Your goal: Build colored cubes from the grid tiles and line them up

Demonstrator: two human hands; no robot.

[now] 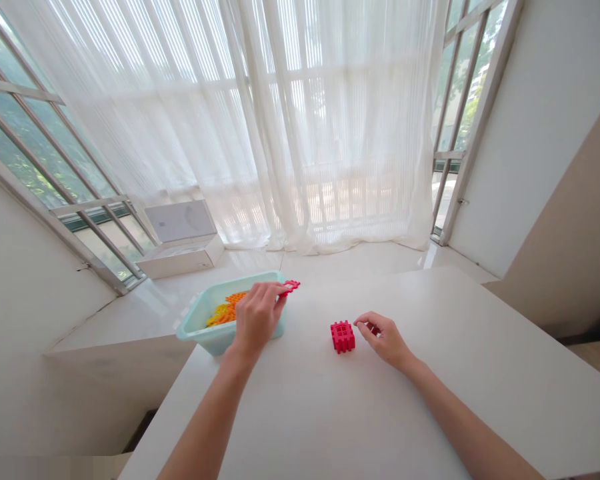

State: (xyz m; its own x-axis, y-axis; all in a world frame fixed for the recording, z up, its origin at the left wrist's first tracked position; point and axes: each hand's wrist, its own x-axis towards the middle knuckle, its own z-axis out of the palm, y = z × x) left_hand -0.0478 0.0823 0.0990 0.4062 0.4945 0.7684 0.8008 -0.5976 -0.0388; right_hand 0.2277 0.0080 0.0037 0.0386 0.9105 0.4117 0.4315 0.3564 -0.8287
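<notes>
- The right hand (386,339) rests on the white table (330,413), fingertips drawn together just beside the red cube of interlocked plastic tiles (343,336); whether they pinch anything is unclear.
- The left hand (256,319) pinches a flat red plastic tile (291,287) over the pale blue plastic tub (200,331) of orange and yellow tiles (225,311).
- A white box (183,250) sits by the sheer curtain (300,133).

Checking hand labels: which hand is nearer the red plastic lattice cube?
Right. The right hand sits just right of the red plastic lattice cube, fingertips beside it. The left hand is farther left, over the pale teal plastic bin, pinching a flat red plastic piece.
</notes>
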